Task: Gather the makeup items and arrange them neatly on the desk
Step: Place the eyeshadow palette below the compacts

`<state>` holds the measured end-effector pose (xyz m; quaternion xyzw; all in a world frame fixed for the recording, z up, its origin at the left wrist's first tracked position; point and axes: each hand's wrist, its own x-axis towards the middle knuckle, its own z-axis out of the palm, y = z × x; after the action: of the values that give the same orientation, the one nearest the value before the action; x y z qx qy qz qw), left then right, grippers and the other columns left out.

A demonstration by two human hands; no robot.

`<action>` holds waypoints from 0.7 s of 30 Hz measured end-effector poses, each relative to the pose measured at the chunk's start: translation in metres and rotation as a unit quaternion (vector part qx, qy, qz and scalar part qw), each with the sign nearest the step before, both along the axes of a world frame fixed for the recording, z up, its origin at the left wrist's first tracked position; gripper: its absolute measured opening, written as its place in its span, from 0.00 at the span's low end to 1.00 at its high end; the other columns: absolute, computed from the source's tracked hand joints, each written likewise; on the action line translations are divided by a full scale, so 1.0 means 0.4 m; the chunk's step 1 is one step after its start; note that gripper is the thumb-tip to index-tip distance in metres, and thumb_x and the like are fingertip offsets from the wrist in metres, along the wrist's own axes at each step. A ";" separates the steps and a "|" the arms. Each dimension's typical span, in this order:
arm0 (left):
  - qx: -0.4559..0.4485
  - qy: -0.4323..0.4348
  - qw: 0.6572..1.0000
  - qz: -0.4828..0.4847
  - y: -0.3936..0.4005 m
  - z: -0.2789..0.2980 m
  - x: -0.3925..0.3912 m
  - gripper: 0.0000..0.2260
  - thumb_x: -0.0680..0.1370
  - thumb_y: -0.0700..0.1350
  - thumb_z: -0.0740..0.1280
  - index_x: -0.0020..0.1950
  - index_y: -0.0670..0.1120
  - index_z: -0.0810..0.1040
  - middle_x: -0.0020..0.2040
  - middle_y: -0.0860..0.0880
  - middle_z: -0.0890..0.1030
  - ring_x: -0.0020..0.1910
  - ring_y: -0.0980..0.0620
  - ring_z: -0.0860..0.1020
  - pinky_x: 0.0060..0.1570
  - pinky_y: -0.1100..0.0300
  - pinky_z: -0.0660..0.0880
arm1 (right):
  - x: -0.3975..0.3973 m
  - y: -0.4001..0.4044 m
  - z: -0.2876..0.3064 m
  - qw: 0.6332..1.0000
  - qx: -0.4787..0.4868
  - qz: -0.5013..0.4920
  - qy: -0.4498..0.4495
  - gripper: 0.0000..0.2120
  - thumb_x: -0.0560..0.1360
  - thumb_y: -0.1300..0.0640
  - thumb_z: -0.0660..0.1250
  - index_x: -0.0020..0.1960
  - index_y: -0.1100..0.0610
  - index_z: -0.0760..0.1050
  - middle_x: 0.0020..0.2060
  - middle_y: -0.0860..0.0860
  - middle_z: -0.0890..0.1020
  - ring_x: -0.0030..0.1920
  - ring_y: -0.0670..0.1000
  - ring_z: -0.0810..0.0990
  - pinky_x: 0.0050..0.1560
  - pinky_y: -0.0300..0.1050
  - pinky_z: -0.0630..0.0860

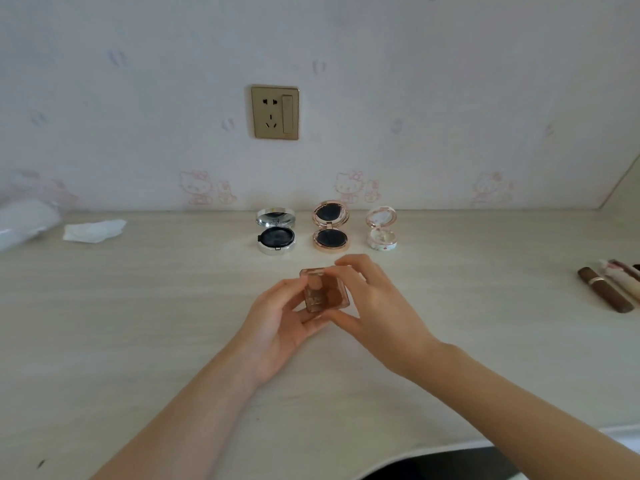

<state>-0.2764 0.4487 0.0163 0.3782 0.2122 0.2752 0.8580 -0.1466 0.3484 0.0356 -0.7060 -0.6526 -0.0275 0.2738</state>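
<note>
A small brown see-through palette (320,294) is held just above the middle of the desk (138,306). My left hand (277,323) cradles it from below and the left, fingers curled round it. My right hand (374,306) pinches its top and lower right corner. Behind it, near the wall, three round compacts stand open in a row: a silver one (276,231), a rose-gold one (331,226) and a small white floral one (381,229). At the right edge lie a brown lipstick tube (604,289) and pale tubes (623,277) beside it.
A crumpled white tissue (94,231) lies at the back left, next to a clear plastic bag (24,223) at the frame's left edge. A gold wall socket (275,112) sits above the compacts. The desk's front edge curves at lower right.
</note>
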 end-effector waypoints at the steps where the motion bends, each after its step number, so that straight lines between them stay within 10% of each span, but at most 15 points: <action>1: 0.001 -0.004 1.000 -0.008 0.000 0.000 -0.002 0.16 0.79 0.44 0.62 0.62 0.35 0.73 0.56 0.34 0.78 0.52 0.36 0.81 0.49 0.48 0.80 | -0.003 0.002 0.001 1.000 0.004 -0.002 0.003 0.23 0.73 0.49 0.70 0.66 0.53 0.70 0.62 0.48 0.69 0.61 0.50 0.71 0.57 0.47 0.74; 21: 0.060 0.020 0.997 -0.035 -0.002 -0.018 -0.009 0.19 0.72 0.49 0.71 0.57 0.37 0.79 0.52 0.38 0.81 0.52 0.38 0.80 0.52 0.45 0.78 | 0.011 -0.001 0.026 0.995 0.006 0.057 0.078 0.28 0.64 0.46 0.77 0.59 0.50 0.72 0.50 0.42 0.73 0.51 0.43 0.75 0.51 0.40 0.74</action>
<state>-0.2802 0.4480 0.0090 0.4418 0.1993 0.2492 0.8385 -0.1421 0.3481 0.0459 -0.6661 -0.6680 0.0392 0.3295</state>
